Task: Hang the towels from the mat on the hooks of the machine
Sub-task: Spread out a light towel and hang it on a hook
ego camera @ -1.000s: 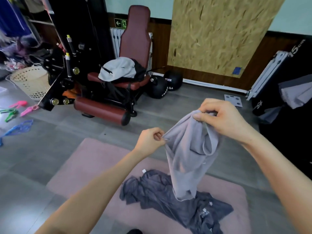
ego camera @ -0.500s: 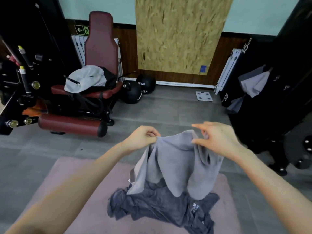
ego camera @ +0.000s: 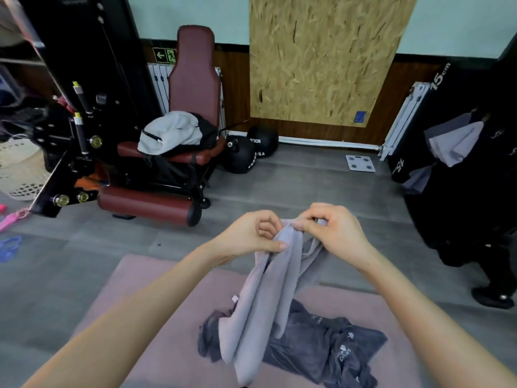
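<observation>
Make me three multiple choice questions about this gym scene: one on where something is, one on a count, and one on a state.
1. Where does the dark grey towel lie?
A. on the maroon seat
B. in the basket
C. on the pink mat

2. How many black medicine balls are in view?
A. one
B. two
C. four

3. What state is the light grey towel in?
A. gripped at its top by the left hand and right hand
B. hung on a hook
C. spread flat on the floor

Answers:
1 C: it lies crumpled on the mat below the hands.
2 B: two balls show side by side.
3 A: fingers of both hands pinch its top while the rest dangles.
</observation>
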Motion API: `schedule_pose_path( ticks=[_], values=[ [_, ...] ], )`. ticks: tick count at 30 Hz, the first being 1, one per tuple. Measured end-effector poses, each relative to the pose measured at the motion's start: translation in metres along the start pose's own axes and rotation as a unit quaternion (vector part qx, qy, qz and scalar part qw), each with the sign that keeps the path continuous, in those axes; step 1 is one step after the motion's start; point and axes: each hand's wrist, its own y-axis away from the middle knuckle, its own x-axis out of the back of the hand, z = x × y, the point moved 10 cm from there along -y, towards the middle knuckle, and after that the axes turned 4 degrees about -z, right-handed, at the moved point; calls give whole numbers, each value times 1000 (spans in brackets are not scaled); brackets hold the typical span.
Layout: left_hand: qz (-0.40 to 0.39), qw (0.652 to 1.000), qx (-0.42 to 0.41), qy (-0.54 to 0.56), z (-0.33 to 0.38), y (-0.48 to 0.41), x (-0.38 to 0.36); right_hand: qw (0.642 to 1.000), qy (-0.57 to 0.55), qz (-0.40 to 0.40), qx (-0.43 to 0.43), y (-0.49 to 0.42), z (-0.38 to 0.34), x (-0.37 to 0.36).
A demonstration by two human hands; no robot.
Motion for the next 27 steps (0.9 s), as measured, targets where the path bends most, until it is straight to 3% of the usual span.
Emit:
schedule_pose_path(
  ticks=[4, 10, 13, 15, 21, 25, 27],
  values=[
    [68, 998, -2, 4, -26, 9, 13, 999, 5, 23, 32, 1, -18, 15],
    [197, 972, 3, -127, -46, 6, 12, 996, 26, 53, 67, 6, -36, 36],
    [198, 964, 31, -176, -72, 6, 14, 989, -35, 122, 75, 12, -35, 80],
    [183, 962, 58, -194, -91, 8, 18, 987, -13, 144, 76, 17, -31, 106],
    [159, 948, 91, -261, -99, 4, 61, 979, 67, 185, -47, 28, 31, 138],
    [166, 949, 51, -263, -62, -6, 78, 973, 136, 125, -136, 30, 66, 114],
    [127, 952, 24, -276, -38, -16, 66, 972, 167, 77, -145, 25, 69, 90]
  ],
)
